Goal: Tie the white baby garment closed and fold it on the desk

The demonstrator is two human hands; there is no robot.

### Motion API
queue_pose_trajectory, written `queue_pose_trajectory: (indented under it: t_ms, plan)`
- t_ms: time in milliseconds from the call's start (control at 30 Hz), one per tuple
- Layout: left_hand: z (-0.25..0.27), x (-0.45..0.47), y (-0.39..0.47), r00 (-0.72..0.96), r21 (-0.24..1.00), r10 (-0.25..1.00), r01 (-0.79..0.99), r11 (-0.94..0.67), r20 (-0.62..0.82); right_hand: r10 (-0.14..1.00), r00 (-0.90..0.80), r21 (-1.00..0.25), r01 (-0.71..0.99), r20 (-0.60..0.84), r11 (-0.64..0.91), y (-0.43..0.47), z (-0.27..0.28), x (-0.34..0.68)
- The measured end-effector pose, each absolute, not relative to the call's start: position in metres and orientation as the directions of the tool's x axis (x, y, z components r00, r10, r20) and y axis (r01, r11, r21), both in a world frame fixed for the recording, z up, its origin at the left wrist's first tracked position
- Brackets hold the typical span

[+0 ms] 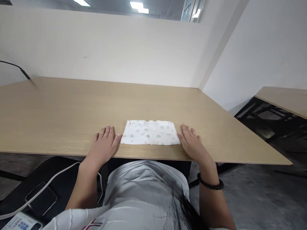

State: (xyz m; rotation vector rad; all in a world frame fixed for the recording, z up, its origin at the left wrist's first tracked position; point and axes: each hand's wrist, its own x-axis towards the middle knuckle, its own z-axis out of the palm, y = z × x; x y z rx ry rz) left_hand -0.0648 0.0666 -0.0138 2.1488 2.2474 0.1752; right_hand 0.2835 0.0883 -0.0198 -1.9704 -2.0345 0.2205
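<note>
A white baby shirt [150, 133] with small printed figures lies folded into a flat, wide shape near the table's front edge, its neckline on the far side. My left hand [103, 143] rests palm down on the table just left of the shirt, thumb close to its lower left corner. On the other side, my right hand [192, 142] lies flat too, with the thumb at or very near the shirt's right edge. Both hands have their fingers stretched out and hold nothing.
The wooden table [96, 105] reaches back to a white wall [120, 48]. A black cable [16, 66] meets the table at the far left. Below left, a white cord [48, 184] crosses a black chair [45, 172]. Another table [285, 99] stands at the right.
</note>
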Motion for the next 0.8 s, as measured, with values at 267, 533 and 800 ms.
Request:
queue_pose_trajectory:
  t_ms: [267, 533, 800]
  plan:
    - [-0.008, -0.058, 0.052, 0.285, 0.257, 0.924, 0.901, -0.349, 0.256, 0.905, -0.361, -0.332, 0.845, 0.225, 0.419, 0.06, -0.011, 0.283]
    - [-0.02, -0.057, 0.043, 0.587, 0.209, 0.751, 0.728, -0.654, 0.303, 0.752, -0.527, -0.264, 0.719, 0.395, 0.642, 0.043, -0.023, 0.283]
    - [0.006, -0.062, 0.019, 0.495, 0.383, 0.672, 0.566, -0.73, 0.551, 0.651, -0.449, -0.418, 0.514, 0.612, 0.749, 0.03, -0.019, 0.284]
